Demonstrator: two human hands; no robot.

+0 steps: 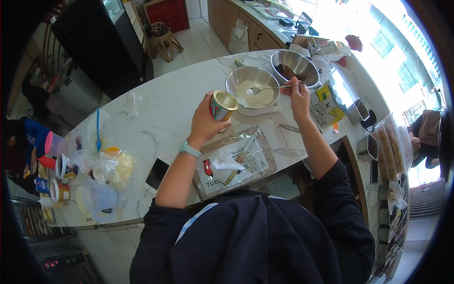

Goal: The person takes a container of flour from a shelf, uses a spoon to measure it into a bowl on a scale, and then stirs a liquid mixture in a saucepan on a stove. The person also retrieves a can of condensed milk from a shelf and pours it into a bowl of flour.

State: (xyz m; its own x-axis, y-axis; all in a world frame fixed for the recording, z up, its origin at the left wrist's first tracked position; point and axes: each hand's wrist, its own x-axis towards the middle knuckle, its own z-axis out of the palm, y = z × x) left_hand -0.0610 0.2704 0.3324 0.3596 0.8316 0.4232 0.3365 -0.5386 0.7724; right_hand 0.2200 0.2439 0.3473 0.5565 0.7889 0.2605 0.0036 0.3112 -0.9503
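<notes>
My left hand (pixel 206 113) grips an open metal can (pixel 222 108) with a red and green label, held left of a steel bowl (pixel 229 80). That bowl holds pale powder and rests on a white scale (pixel 265 111). My right hand (pixel 298 97) pinches the handle of a metal spoon (pixel 273 89), whose head is over the powder in the bowl. Behind and to the right is a second steel bowl (pixel 279 56) with dark brown contents. A yellow and white pouch (pixel 326 106) stands beside my right hand. Below my hands lies a plastic-wrapped package (pixel 255 165) on the counter.
A phone (pixel 156 177) and clustered tubs (pixel 101 194) occupy the left of the marble counter (pixel 161 104). A knife (pixel 291 128), metal tins (pixel 366 146) and a clear tray of pale pieces (pixel 390 146) are at right. Other people work at the far left (pixel 33 142) and far right (pixel 423 142).
</notes>
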